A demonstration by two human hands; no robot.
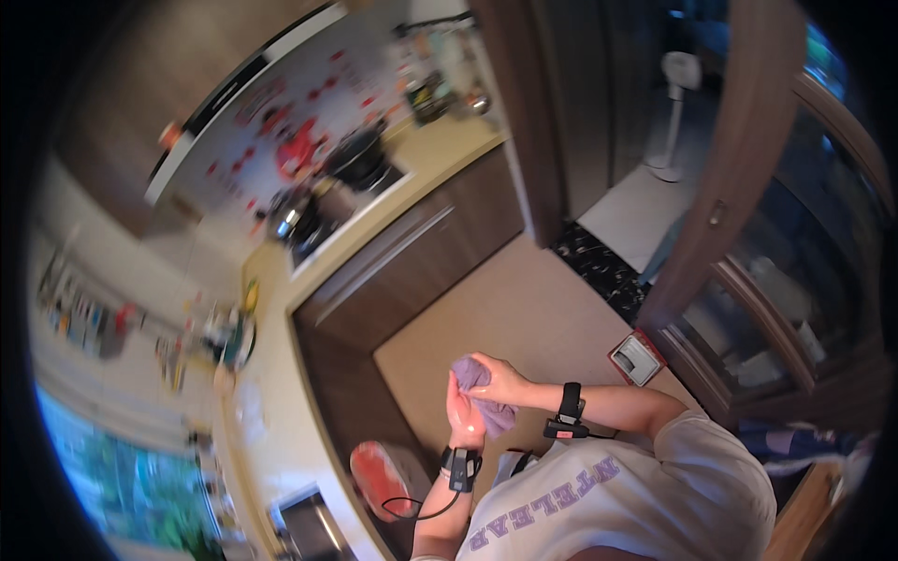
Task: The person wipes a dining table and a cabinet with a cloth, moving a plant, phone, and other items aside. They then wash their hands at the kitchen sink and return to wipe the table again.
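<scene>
A crumpled purple cloth (495, 415) is pressed between my two hands in front of my body. My right hand (506, 382) grips it from above, its fingers curled over the upper part. My left hand (463, 415) lies against its left side, palm turned up and fingers extended along the fabric. The lower end of the cloth hangs loose below my right hand. Each wrist wears a black strap with a small device, the left one (463, 470) trailing a cable.
A pale countertop (277, 414) with a sink (316, 529) runs along the left. The cooktop (344, 217) carries a dark wok (358, 158) and a shiny metal pot (291, 217). A red-topped bin (379, 477) stands below the counter. A wooden-framed glass door (744, 175) is at right.
</scene>
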